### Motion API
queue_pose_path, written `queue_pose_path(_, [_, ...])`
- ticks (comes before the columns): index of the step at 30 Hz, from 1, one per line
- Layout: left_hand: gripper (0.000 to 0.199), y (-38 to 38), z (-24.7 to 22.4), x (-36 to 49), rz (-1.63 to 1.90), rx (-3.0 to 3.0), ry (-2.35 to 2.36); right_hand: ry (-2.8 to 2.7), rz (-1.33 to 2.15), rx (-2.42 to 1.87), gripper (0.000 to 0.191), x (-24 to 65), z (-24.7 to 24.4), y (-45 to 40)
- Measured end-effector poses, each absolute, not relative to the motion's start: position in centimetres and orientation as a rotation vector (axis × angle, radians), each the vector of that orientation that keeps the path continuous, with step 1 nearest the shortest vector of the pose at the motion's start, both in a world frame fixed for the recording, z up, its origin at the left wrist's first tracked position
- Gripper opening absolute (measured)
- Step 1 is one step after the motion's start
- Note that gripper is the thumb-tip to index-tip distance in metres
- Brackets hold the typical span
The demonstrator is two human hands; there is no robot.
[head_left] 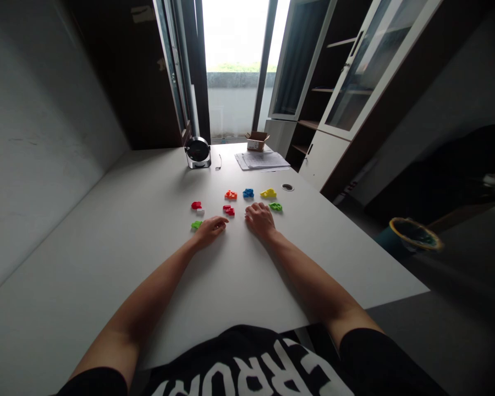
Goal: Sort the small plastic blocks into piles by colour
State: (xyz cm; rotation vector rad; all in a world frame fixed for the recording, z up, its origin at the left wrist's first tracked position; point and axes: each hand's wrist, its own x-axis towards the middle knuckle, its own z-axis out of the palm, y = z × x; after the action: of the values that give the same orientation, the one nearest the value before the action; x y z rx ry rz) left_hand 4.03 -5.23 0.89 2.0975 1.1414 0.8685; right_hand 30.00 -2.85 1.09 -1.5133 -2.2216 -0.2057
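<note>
1. The left hand and right hand lie palm-down on a white table, fingers loosely curled, holding nothing.
2. A green piece sits just beside the right hand, and another green piece just beside the left.
3. A red piece, a red-and-white piece, an orange piece, a blue piece and a yellow piece lie ahead, with open tabletop around them.
4. A wall runs along the table's left edge.
5. Farther off are a round fan, papers and a cardboard box.

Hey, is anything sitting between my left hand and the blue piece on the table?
Yes, a red plastic piece lies roughly on the straight line from your left hand to the blue piece, nearer the hand.
</note>
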Motion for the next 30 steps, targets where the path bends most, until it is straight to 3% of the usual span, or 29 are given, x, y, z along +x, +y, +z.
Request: queue_pose_path(30, [0.026,-5.1,0.7,4.0,0.892,2.127,1.137,-1.965,0.000,-1.526,0.025,30.9,-0.4,-1.5])
